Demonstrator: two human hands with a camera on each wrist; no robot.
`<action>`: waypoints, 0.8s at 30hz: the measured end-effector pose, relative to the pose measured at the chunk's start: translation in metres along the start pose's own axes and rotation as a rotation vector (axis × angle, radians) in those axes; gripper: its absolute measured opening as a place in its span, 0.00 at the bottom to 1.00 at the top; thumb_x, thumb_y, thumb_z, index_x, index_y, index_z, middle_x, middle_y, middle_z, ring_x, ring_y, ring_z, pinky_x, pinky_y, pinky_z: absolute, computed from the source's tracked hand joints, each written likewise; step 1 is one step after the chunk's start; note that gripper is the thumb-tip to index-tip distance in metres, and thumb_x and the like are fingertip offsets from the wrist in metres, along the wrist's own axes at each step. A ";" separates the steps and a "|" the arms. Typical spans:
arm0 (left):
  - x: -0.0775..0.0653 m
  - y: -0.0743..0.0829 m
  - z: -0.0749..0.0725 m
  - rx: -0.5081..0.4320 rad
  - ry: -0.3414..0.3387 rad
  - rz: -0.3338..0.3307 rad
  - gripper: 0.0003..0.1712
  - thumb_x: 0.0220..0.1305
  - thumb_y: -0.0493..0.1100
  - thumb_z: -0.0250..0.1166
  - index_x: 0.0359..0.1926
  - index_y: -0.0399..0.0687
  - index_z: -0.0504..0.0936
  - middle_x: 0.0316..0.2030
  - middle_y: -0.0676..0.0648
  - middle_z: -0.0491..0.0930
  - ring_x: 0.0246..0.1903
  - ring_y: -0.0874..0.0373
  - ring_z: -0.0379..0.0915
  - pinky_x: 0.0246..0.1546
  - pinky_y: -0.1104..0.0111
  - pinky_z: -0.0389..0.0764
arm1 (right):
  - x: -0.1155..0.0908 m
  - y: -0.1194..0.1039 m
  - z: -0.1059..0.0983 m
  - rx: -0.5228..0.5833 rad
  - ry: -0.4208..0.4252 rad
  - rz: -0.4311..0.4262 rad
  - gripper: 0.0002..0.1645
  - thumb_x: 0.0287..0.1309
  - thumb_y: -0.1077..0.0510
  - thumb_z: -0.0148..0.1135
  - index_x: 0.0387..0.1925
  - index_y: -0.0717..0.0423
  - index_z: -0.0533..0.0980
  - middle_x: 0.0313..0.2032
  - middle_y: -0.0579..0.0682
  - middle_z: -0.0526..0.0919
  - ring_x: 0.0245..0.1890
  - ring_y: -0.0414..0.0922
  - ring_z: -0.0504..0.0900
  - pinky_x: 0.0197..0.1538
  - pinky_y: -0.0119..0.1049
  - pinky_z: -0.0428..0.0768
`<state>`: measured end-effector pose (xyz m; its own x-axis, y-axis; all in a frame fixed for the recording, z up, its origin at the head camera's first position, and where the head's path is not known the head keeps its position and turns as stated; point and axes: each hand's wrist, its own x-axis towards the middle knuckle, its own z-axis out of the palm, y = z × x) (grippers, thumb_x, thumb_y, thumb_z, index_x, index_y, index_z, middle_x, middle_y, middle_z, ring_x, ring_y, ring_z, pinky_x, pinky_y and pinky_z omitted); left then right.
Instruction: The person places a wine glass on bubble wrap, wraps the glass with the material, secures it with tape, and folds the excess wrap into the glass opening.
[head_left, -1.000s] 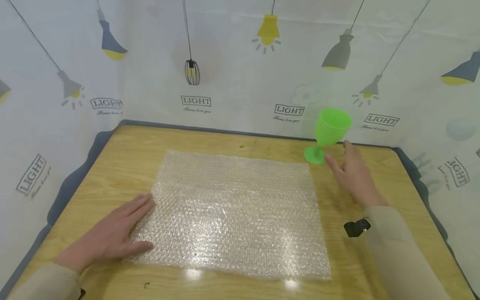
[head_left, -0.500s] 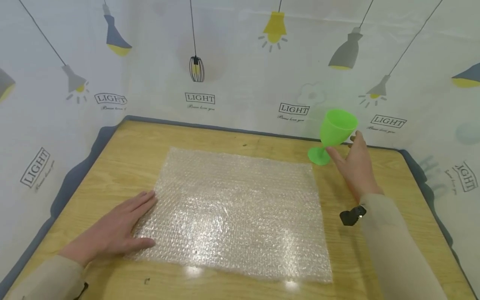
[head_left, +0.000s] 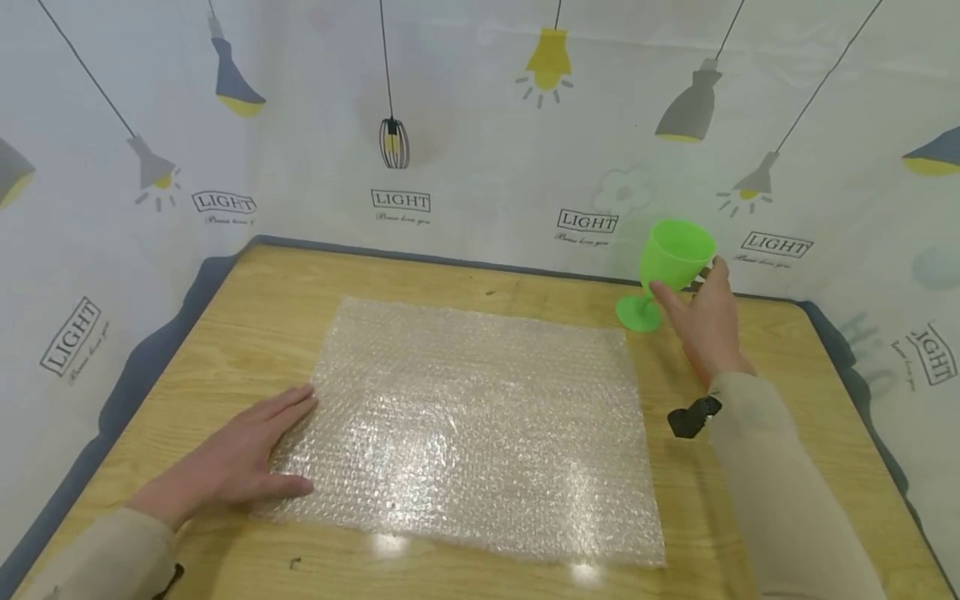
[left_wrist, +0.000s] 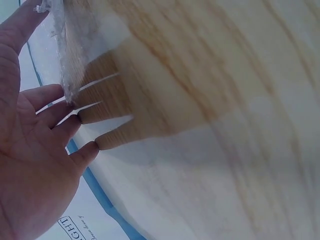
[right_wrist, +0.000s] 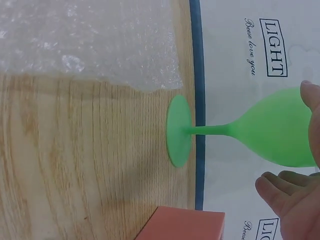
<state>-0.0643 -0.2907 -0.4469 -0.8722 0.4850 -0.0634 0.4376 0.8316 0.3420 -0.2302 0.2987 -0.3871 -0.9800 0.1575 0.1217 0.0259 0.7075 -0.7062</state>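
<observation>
A bright green goblet [head_left: 678,254] stands upright on its round foot at the back right of the wooden table. My right hand [head_left: 708,321] is at its bowl, thumb against the near side and fingers reaching behind. In the right wrist view some fingers [right_wrist: 277,195] stay apart from the bowl, loosely bent. A sheet of bubble wrap [head_left: 480,417] lies flat across the middle of the table, its far right corner close to the goblet's foot. My left hand [head_left: 232,454] rests with fingers spread on the wrap's left edge, fingertips [left_wrist: 70,105] right at its border.
A patterned backdrop [head_left: 472,100] with printed lamps rises behind and at both sides of the table [head_left: 420,279]. At the bottom edge of the right wrist view is a salmon-coloured, block-like shape [right_wrist: 182,225].
My right hand has moved up and inward around the goblet's bowl, the thumb rising from near the foot to the bowl. The goblet and left hand stay put; the view shifted slightly.
</observation>
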 end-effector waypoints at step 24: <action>0.000 0.004 -0.003 -0.015 -0.019 -0.041 0.65 0.52 0.78 0.69 0.76 0.37 0.63 0.78 0.36 0.58 0.74 0.33 0.56 0.70 0.36 0.62 | 0.012 -0.010 0.010 0.025 0.101 0.068 0.54 0.67 0.37 0.63 0.75 0.65 0.49 0.68 0.69 0.66 0.69 0.64 0.68 0.71 0.60 0.69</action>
<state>-0.0631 -0.2882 -0.4424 -0.8851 0.4555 -0.0954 0.3979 0.8470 0.3526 -0.2439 0.2867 -0.3858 -0.9513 0.2740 0.1412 0.0859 0.6758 -0.7321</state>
